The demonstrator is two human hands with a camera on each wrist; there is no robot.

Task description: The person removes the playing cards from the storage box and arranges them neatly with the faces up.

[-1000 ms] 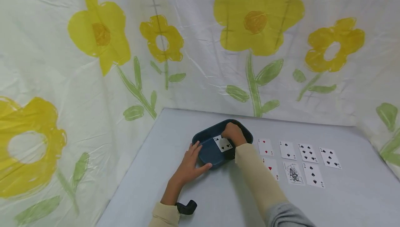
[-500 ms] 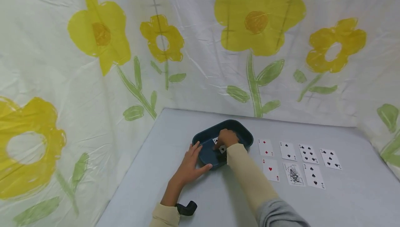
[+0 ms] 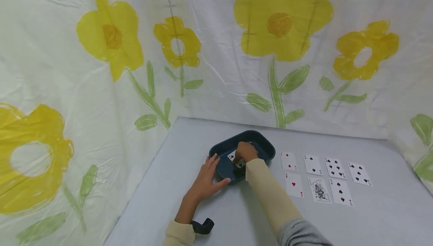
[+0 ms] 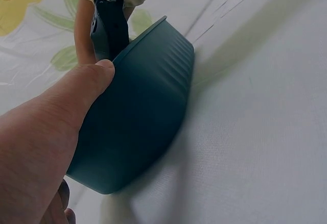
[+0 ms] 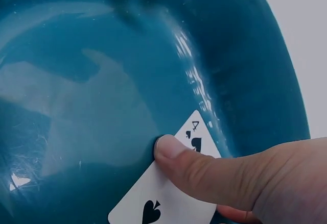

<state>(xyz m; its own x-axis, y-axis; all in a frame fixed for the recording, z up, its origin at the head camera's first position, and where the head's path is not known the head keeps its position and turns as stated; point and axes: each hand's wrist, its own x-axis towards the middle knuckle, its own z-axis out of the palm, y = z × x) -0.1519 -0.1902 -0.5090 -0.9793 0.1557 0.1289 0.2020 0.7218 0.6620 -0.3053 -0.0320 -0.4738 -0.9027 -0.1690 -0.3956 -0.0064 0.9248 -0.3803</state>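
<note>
In the head view a dark blue-green tray [image 3: 266, 149] stands on the white table, left of the rows of cards. My left hand [image 3: 202, 184] lies at its left corner, fingers spread along the rim and thumb against the near outer wall. The left wrist view shows that thumb [image 4: 104, 71] at the rim. My right hand [image 3: 246, 151] reaches into the tray and pinches a spade playing card [image 5: 176, 201] by its edge. Its thumb [image 5: 191, 165] lies over the card's face near the index corner, with a finger partly showing below. The hand hides part of the card.
To the right of the tray, several face-up cards lie in two rows, among them a two of diamonds [image 3: 288, 161], an ace of hearts [image 3: 294, 185] and a card with a black drawing [image 3: 319, 190]. Behind the table hangs a flower-patterned curtain [image 3: 220, 88].
My right hand has moved from the tray's right part to its middle and taken hold of the card, which has shifted slightly left and nearer. My left hand has stayed at the corner.
</note>
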